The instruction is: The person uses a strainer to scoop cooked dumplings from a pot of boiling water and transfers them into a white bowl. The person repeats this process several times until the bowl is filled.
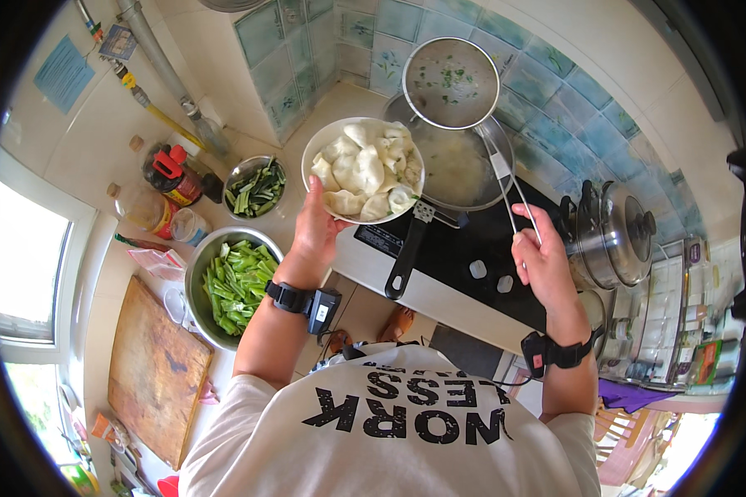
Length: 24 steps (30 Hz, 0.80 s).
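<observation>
My left hand [319, 225] holds a white bowl [307, 163] heaped with boiled dumplings [367, 168], thumb at its rim. My right hand [538, 248] grips the wire handle of a metal mesh strainer [452, 84], which has green bits in its basket. The strainer is raised at the far side of a frying pan [454, 168] with a black handle [407, 255]. Cloudy liquid lies in the pan, on a black cooktop [454, 248]. The bowl overlaps the pan's left side in the view.
Left of the bowl stand a small metal bowl of dark green cut vegetables [255, 187], a larger bowl of chopped green vegetables [233, 289], bottles [138, 208] and a wooden cutting board [158, 373]. A lidded steel pot [621, 233] and a dish rack [649, 317] stand to the right.
</observation>
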Motion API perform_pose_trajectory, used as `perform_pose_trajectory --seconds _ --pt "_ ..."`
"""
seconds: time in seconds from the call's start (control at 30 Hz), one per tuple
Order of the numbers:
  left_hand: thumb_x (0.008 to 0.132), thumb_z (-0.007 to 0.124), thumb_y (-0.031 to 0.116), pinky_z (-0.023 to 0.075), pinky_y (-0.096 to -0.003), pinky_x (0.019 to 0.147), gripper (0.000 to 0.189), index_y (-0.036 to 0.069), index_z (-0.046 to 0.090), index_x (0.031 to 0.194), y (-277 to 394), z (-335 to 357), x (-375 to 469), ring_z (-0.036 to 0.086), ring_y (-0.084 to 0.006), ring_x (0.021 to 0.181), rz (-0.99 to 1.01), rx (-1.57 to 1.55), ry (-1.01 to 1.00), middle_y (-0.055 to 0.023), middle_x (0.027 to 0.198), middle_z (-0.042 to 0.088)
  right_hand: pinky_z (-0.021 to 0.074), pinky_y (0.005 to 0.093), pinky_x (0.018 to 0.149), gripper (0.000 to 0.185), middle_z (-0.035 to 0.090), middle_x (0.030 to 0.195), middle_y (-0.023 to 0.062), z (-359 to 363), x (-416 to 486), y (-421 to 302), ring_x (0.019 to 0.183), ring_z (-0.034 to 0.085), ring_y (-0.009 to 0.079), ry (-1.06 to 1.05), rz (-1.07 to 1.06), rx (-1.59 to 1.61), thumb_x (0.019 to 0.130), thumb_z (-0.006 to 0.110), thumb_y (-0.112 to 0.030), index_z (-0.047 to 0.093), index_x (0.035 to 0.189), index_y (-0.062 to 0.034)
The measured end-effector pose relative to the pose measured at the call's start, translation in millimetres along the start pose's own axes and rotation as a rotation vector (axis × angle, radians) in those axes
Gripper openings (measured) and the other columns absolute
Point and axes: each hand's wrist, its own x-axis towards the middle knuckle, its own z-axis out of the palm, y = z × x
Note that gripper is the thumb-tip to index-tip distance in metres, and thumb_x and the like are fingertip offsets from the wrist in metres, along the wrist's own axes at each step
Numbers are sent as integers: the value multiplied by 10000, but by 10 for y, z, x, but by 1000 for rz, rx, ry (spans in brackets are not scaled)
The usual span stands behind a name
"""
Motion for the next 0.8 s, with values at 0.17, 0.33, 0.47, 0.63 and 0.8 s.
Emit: perform_pose_trajectory --seconds 0.17,0.33,0.47,0.63,0.8 --pt "982 362 571 471 -425 991 689 64 316 1447 80 -116 -71 546 -278 1208 22 -27 9 -131 1389 489 469 402 539 335 576 690 127 -290 348 472 544 565 301 290 -229 -683 933 497 -52 426 1259 -88" --pt "981 389 560 476 -422 980 698 23 332 1424 137 -226 -144 557 -278 1190 95 -39 56 -143 1360 510 499 490 659 393 640 780 199 -396 630 823 725 629 400 346 -127 -1110 871 502 -18 415 1254 -45" --pt "989 353 562 455 -424 1005 681 71 302 1458 185 -335 -193 521 -263 1238 96 -9 90 -113 1410 470 509 493 681 415 654 786 196 -352 760 930 760 645 391 330 -50 -1214 839 517 -14 422 1242 -33" --pt "977 402 559 481 -408 975 697 49 311 1444 205 -444 -225 550 -261 1203 136 -34 128 -121 1387 490 501 487 714 376 648 833 235 -250 889 1083 802 638 411 308 -56 -1036 857 520 -45 430 1221 -33" --pt "978 401 558 494 -407 961 697 61 301 1455 227 -494 -245 550 -261 1205 157 -50 123 -116 1394 485 494 409 605 354 629 807 189 -21 1021 1111 651 620 300 161 108 -562 888 524 -83 428 1225 -29"
